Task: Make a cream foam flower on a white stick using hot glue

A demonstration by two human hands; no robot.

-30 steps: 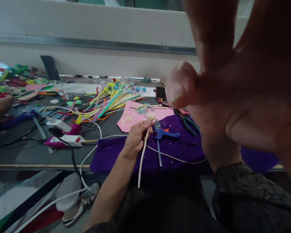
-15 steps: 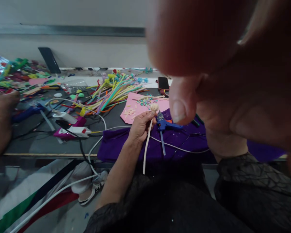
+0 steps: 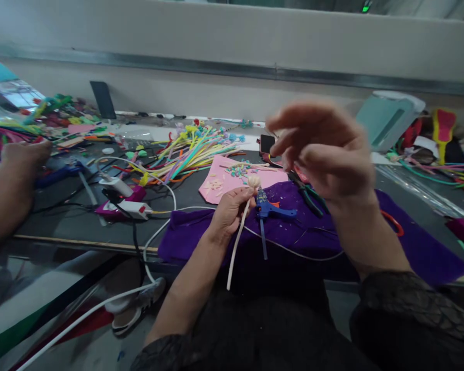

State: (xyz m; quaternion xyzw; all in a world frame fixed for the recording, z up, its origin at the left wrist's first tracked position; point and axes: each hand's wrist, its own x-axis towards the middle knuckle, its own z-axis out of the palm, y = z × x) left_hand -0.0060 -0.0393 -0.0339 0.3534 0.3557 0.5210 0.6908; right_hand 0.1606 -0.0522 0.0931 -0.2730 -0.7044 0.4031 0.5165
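Observation:
Between the thumb and fingers of my left hand is a cream-coloured craft flower, its rounded head up and its long pale stem hanging down toward me. My right hand is raised over the right side of the purple cloth, blurred, with fingers loosely curled and apart; nothing shows in it. A blue glue gun with a clear glue stick lies on the cloth just right of the flower. Behind the flower, a pink sheet carries small cream and teal pieces.
Green-handled pliers lie near my right hand. Bundled coloured stems are spread behind. Cables run around a power strip on the left. A co-worker's hand is at the far left, close to another blue glue gun.
My right hand has moved away from the camera, down toward the table. The view has shifted slightly, showing more of the right side. My left hand still holds the flower.

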